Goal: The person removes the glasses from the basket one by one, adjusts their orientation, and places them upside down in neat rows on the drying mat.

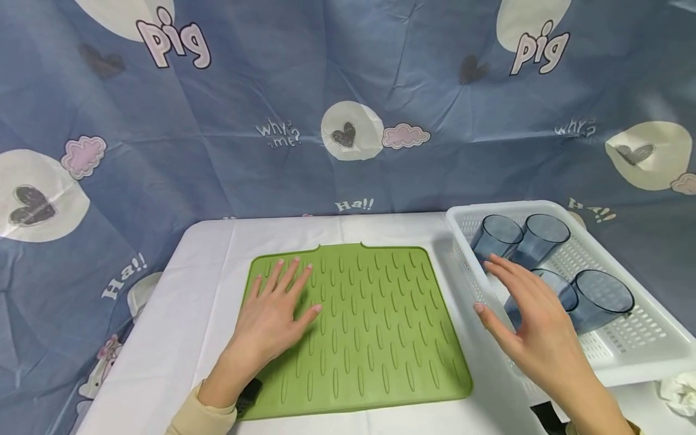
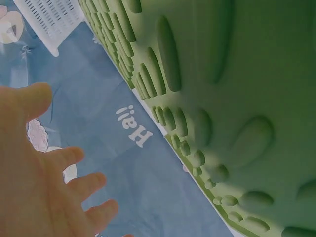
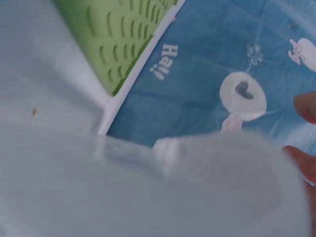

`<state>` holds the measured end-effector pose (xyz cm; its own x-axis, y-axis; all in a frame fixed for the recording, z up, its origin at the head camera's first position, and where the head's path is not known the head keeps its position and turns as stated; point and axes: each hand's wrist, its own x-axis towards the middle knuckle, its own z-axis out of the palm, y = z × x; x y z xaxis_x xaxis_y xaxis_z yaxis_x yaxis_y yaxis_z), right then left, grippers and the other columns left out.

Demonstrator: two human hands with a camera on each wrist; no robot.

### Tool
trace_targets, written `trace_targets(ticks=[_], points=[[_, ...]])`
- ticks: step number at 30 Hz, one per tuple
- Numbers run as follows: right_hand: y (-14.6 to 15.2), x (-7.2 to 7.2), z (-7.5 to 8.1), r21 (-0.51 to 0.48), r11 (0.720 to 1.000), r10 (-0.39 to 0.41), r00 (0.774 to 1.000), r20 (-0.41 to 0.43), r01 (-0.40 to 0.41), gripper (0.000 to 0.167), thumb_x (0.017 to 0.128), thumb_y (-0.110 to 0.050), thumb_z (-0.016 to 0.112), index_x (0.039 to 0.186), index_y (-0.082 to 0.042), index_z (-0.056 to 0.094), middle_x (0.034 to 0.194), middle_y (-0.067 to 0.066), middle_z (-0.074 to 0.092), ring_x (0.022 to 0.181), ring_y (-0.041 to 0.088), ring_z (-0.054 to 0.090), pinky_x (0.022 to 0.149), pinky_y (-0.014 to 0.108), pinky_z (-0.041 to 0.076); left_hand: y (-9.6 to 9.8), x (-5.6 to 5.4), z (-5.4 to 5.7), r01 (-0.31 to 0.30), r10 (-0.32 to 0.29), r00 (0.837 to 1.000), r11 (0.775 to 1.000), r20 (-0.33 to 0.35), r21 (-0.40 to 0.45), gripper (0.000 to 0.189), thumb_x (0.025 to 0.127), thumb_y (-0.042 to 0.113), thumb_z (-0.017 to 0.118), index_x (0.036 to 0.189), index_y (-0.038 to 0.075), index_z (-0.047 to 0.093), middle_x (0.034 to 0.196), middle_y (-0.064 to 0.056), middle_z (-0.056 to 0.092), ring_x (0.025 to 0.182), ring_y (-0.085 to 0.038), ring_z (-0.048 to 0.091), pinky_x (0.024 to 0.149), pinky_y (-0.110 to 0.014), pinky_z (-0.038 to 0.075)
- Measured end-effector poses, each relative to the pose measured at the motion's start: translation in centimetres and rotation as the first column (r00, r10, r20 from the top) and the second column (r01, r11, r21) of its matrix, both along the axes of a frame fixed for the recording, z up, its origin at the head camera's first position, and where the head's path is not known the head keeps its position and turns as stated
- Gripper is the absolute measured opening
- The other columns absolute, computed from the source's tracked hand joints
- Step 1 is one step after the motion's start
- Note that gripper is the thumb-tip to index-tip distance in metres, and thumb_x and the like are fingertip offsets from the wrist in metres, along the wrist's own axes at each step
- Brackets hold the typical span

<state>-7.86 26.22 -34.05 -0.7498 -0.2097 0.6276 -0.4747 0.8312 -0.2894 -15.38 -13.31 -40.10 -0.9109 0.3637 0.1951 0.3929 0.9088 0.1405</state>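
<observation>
My left hand [image 1: 274, 320] is over the left part of a green ridged mat [image 1: 375, 326], fingers spread and straight. In the left wrist view a gap shows between its fingers [image 2: 86, 187] and the mat's raised ridges. My right hand [image 1: 544, 320] reaches over the near left side of a white perforated basket [image 1: 647, 356], thumb and fingers apart with nothing between them. It partly covers the front-left blue glass [image 1: 554, 284]. Beside that stands another blue glass [image 1: 600, 299]; behind are a back-left glass [image 1: 497, 235] and a back-right glass [image 1: 544, 235].
Mat and basket lie on a white-covered table [image 1: 212, 272]. A blue printed cloth [image 1: 348, 72] hangs behind it. At the right edge, below the basket, is a crumpled white thing [image 1: 679, 393]. The basket's blurred wall [image 3: 148, 192] fills the lower right wrist view.
</observation>
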Motion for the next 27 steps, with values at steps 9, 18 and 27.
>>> trace_targets(ticks=[9, 18, 27], points=[[2.2, 0.5, -0.5, -0.070, 0.996, -0.058, 0.997, -0.054, 0.054, 0.068, 0.072, -0.016, 0.083, 0.136, -0.010, 0.059, 0.135, 0.010, 0.058, 0.125, 0.027, 0.049, 0.109, 0.020, 0.027, -0.3, -0.1, -0.3, 0.004, -0.004, 1.000, 1.000, -0.012, 0.005, 0.075, 0.096, 0.062, 0.046, 0.156, 0.020, 0.029, 0.162, -0.007, 0.017, 0.147, -0.036, 0.013, 0.115, -0.061, 0.011], [3.8, 0.9, -0.3, -0.140, 0.978, -0.160, 0.987, -0.019, 0.156, 0.062, 0.074, -0.011, 0.083, 0.132, -0.007, 0.061, 0.131, 0.013, 0.059, 0.118, 0.036, 0.050, 0.105, 0.015, 0.026, -0.3, -0.4, -0.1, -0.001, 0.001, 1.000, 1.000, -0.017, 0.004, 0.075, 0.096, 0.061, 0.047, 0.156, 0.020, 0.029, 0.161, -0.008, 0.019, 0.147, -0.036, 0.015, 0.114, -0.063, 0.013], [5.2, 1.3, -0.5, -0.184, 0.928, -0.318, 0.946, 0.058, 0.324, 0.057, 0.079, -0.014, 0.080, 0.132, -0.009, 0.060, 0.129, 0.017, 0.059, 0.110, 0.039, 0.051, 0.095, 0.012, 0.026, -0.1, -0.6, -0.1, -0.006, 0.006, 1.000, 1.000, -0.010, -0.002, 0.075, 0.096, 0.059, 0.049, 0.156, 0.020, 0.029, 0.162, -0.009, 0.019, 0.147, -0.035, 0.013, 0.115, -0.062, 0.013]])
